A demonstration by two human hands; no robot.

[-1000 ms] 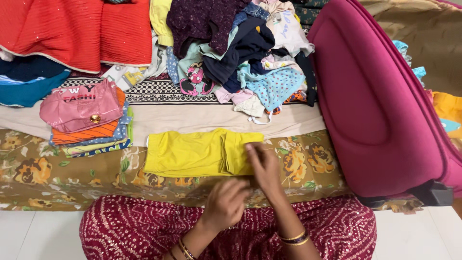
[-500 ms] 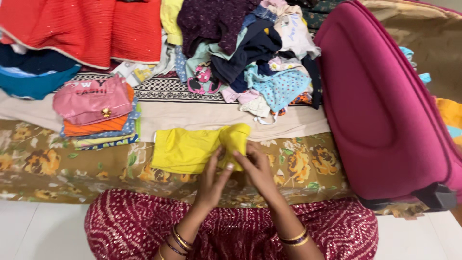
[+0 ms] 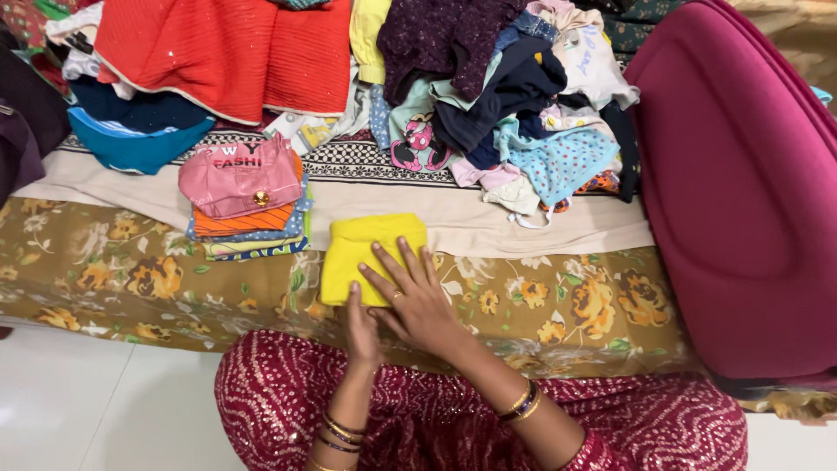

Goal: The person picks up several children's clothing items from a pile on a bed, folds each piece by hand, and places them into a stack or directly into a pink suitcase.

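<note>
Floral brown bedsheet (image 3: 558, 305) is covering the near edge of a bed, and right on it, just near of the plain beige strip (image 3: 488, 218), the yellow garment (image 3: 362, 249) is lying folded down into a small squarish packet; so I'd say the folding itself is pretty much done and this is the pressing-flat bit; the right hand (image 3: 417, 296) is lying palm down with fingers spread wide over the packet's right-near corner, not pinching anything, just flattening; the left hand (image 3: 360, 327) is sitting at the near edge right beside it, fingers loosely together, touching or almost touching the cloth, can't quite tell which; neither one is actually gripping; my guess is the next move needs a proper hold under the packet's edges so the folds aren't slipping open, then a lift; moving outward, the folded stack (image 3: 248, 209) with a pink top on it is sitting close on the left; the unfolded clothes heap (image 3: 506, 113) is piling up on the far side; the magenta suitcase (image 3: 741, 192) is leaning in at the right.
</note>
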